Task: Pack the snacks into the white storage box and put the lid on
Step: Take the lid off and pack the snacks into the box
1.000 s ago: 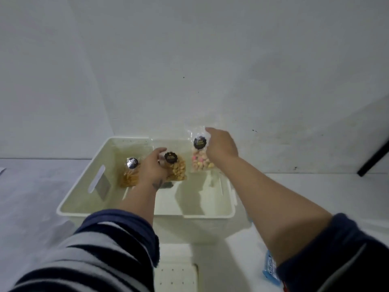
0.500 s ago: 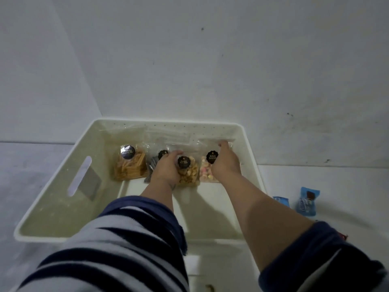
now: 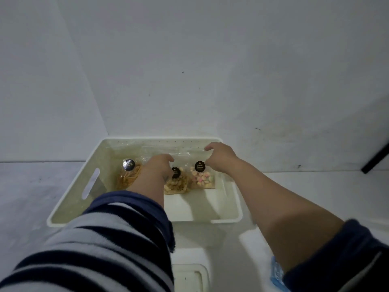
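Three clear plastic snack bags are lying along the 12 o'clock wall inside the white rectangular plastic storage box (image 3: pixel 69 207) on the white bench (image 3: pixel 315 186): a bag of golden sticks (image 3: pixel 128 175) at 9 o'clock, a bag of pale nuts (image 3: pixel 176 184) in the middle, a bag of pastel candies (image 3: pixel 201 178) at 3 o'clock. The left hand (image 3: pixel 155 167) and the right hand (image 3: pixel 220 157) are hovering over them, fingers loosely curled, grasping nothing. The white lid (image 3: pixel 190 277) is lying at 6 o'clock.
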